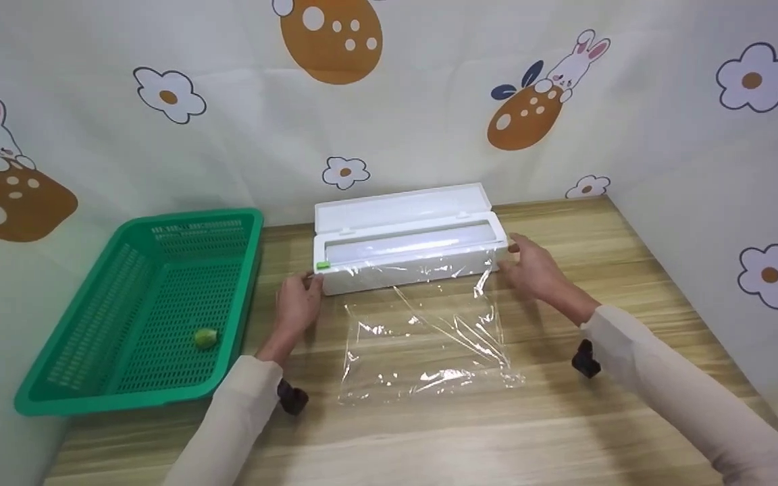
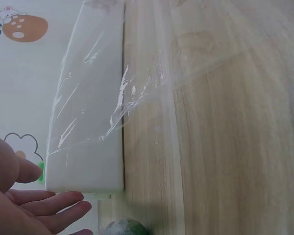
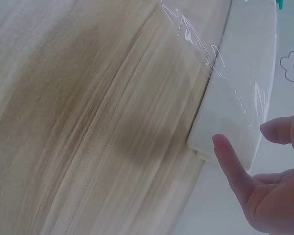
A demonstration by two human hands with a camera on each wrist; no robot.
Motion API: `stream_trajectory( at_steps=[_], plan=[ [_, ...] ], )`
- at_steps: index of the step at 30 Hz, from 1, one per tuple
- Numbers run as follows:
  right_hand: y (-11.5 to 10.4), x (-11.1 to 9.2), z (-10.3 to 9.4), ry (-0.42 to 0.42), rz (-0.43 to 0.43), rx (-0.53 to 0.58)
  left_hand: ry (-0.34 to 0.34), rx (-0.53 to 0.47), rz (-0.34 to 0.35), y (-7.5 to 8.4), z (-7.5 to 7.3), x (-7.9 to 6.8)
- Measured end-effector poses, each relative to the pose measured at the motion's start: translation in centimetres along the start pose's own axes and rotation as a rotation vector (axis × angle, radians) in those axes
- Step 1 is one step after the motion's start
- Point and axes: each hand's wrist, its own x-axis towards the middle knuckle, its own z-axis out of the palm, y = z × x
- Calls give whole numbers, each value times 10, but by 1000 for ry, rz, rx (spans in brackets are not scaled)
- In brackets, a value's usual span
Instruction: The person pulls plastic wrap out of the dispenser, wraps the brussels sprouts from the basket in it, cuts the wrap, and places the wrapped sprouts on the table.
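Head view, item: white cling-film dispenser [image 1: 406,253], lid up, at the back of the desk [image 1: 564,418], a sheet of film [image 1: 426,344] drawn from it toward the person. Left hand [image 1: 298,304] at the dispenser's left end by the green slider [image 1: 322,265], fingers loosely spread, gripping nothing. Right hand [image 1: 531,266] at the dispenser's right end, fingers relaxed, touching it. Green basket [image 1: 146,310] left of the dispenser, holding a small green object [image 1: 205,337]. Risks: loose film may fold and cling to itself; dispenser may skid if pressed unevenly; slider may tear the film crookedly
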Motion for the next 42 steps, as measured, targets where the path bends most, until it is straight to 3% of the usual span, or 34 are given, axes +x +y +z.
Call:
stream_trajectory(
  at_steps=[8,13,17,22,31,35,42],
  plan=[
    [4,0,0,15,-63,-31,-66,42,-65,6,1,11],
    [5,-3,1,16,-46,-32,-67,29,-13,4,1,12],
    [6,-11,5,9,17,-20,-32,20,52,-1,5,7],
    [8,-31,12,-116,79,-54,-34,31,42,-11,15,-9],
    [8,-65,21,-425,151,-130,-146,-21,59,-28,30,-33],
    [3,-72,23,-464,157,-162,-173,-44,56,-31,32,-36],
    [5,-78,27,-480,104,-142,-199,-97,-17,-34,31,-41]
  ],
)
